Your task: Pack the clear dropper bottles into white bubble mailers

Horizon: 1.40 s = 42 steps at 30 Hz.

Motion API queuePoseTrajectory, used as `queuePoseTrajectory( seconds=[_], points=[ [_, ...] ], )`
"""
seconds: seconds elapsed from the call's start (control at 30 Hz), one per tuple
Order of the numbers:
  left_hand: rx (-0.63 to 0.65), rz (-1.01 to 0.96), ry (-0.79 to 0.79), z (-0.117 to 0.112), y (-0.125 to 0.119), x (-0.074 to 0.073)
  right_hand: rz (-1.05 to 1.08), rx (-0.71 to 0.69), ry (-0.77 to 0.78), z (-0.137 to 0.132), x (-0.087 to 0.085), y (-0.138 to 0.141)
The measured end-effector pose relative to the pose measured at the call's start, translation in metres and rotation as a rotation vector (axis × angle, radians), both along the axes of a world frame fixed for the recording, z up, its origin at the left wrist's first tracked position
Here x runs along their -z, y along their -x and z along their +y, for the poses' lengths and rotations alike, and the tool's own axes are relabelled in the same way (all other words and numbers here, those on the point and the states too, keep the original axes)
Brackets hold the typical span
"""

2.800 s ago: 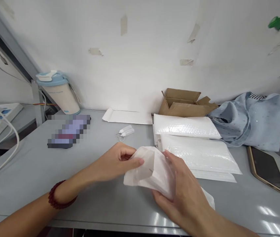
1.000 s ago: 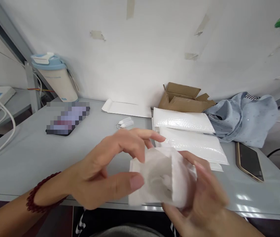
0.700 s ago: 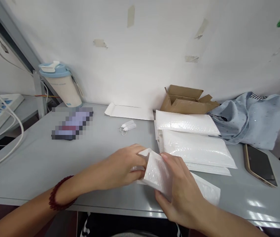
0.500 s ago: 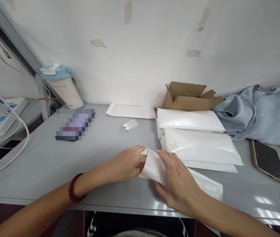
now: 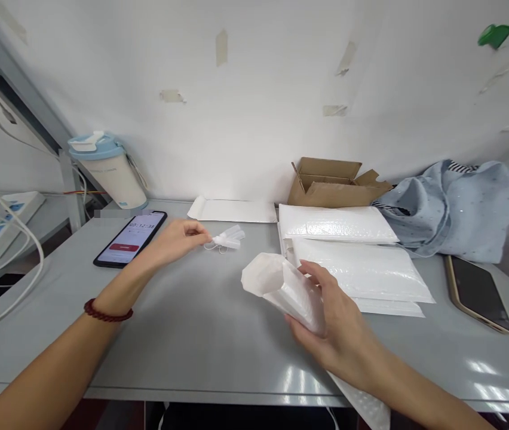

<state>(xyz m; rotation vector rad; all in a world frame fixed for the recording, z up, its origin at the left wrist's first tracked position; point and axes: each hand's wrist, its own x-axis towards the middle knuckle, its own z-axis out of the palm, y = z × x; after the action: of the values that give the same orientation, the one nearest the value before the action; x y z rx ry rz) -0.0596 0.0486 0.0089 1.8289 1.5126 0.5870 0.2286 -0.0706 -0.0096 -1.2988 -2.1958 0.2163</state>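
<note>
Our right hand has its grip clenched on a white bubble mailer, held above the tabletop. Our left hand is at the ear-loop masks; we cannot tell its grip. A hard tug could tangle the loops; slack could drop the mailer

**Timer digits glow on a phone screen**
The smartphone reads about 00:12:38, above a red button whose label is too small to read. Faint lettering on the lidded tumbler and blue markings on the power strip stay illegible.
</note>
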Motion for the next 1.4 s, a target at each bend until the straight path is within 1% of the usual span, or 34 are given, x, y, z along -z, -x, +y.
queuePoseTrajectory(
  seconds=[0.07, 0.13, 0.17, 0.2, 0.23, 0.27, 0.33, 0.37, 0.4, 0.47, 0.5, 0.57, 0.63, 0.7, 0.77, 0.8, 0.83, 0.87, 0.9, 0.93, 1.0, 1.1, 1.17, 1.23, 1.33, 1.4],
  points=[
    [-0.017, 0.045, -0.116, -0.003, -0.006, 0.006, 0.031, 0.045, 0.012, 0.001, 0.0, -0.001],
    [-0.06, 0.068, -0.28, -0.01, -0.012, 0.006, 0.037, 0.079, -0.005, 0.004, 0.001, 0.0],
    [-0.072, 0.059, -0.305, -0.015, -0.015, 0.004, 0.03, 0.091, -0.025, 0.005, 0.002, 0.001],
    [-0.047, 0.032, -0.26, -0.019, -0.019, 0.001, 0.02, 0.101, -0.049, 0.006, 0.003, 0.003],
    [0.015, -0.007, -0.148, -0.024, -0.023, -0.001, 0.012, 0.11, -0.075, 0.007, 0.005, 0.004],
    [0.098, -0.055, -0.003, -0.029, -0.027, -0.002, 0.006, 0.116, -0.095, 0.007, 0.006, 0.005],
    [0.267, -0.18, 0.238, -0.038, -0.038, -0.001, 0.005, 0.12, -0.122, 0.007, 0.009, 0.008],
    [0.327, -0.251, 0.301, -0.043, -0.045, 0.002, 0.008, 0.119, -0.128, 0.006, 0.011, 0.009],
    [0.364, -0.323, 0.327, -0.047, -0.052, 0.006, 0.009, 0.115, -0.129, 0.005, 0.012, 0.011],
    [0.385, -0.46, 0.345, -0.055, -0.066, 0.015, 0.007, 0.098, -0.126, 0.002, 0.014, 0.013],
    [0.368, -0.509, 0.359, -0.059, -0.072, 0.019, 0.006, 0.084, -0.123, 0.001, 0.015, 0.013],
    [0.285, -0.557, 0.384, -0.066, -0.079, 0.024, 0.013, 0.051, -0.1, 0.0, 0.015, 0.012],
    [0.195, -0.562, 0.393, -0.069, -0.08, 0.023, 0.066, 0.029, -0.011, -0.001, 0.011, 0.009],
    [0.166, -0.577, 0.377, -0.069, -0.077, 0.02, 0.193, 0.026, 0.17, -0.001, 0.004, 0.005],
    [0.197, -0.616, 0.367, -0.066, -0.072, 0.016, 0.387, 0.011, 0.42, 0.0, -0.004, 0.003],
    [0.232, -0.637, 0.37, -0.065, -0.069, 0.014, 0.494, -0.028, 0.567, 0.001, -0.008, 0.002],
    [0.269, -0.659, 0.374, -0.064, -0.068, 0.012, 0.594, -0.069, 0.682, 0.003, -0.011, 0.003],
    [0.296, -0.683, 0.375, -0.064, -0.067, 0.011, 0.668, -0.103, 0.758, 0.004, -0.013, 0.004],
    [0.309, -0.708, 0.372, -0.063, -0.067, 0.01, 0.713, -0.12, 0.797, 0.006, -0.013, 0.005],
    [0.315, -0.731, 0.37, -0.064, -0.067, 0.01, 0.741, -0.123, 0.807, 0.007, -0.012, 0.007],
    [0.32, -0.749, 0.38, -0.064, -0.069, 0.011, 0.761, -0.087, 0.773, 0.01, -0.008, 0.009],
    [0.363, -0.685, 0.452, -0.064, -0.069, 0.013, 0.766, -0.008, 0.728, 0.013, -0.002, 0.009],
    [0.378, -0.658, 0.469, -0.064, -0.068, 0.014, 0.756, 0.022, 0.712, 0.014, -0.001, 0.006],
    [0.355, -0.661, 0.414, -0.064, -0.068, 0.013, 0.763, 0.024, 0.699, 0.015, 0.0, 0.003],
    [0.334, -0.678, 0.309, -0.065, -0.068, 0.012, 0.806, -0.016, 0.701, 0.018, 0.002, -0.002],
    [0.344, -0.67, 0.293, -0.065, -0.068, 0.013, 0.849, -0.045, 0.739, 0.02, 0.004, -0.003]
  ],
)
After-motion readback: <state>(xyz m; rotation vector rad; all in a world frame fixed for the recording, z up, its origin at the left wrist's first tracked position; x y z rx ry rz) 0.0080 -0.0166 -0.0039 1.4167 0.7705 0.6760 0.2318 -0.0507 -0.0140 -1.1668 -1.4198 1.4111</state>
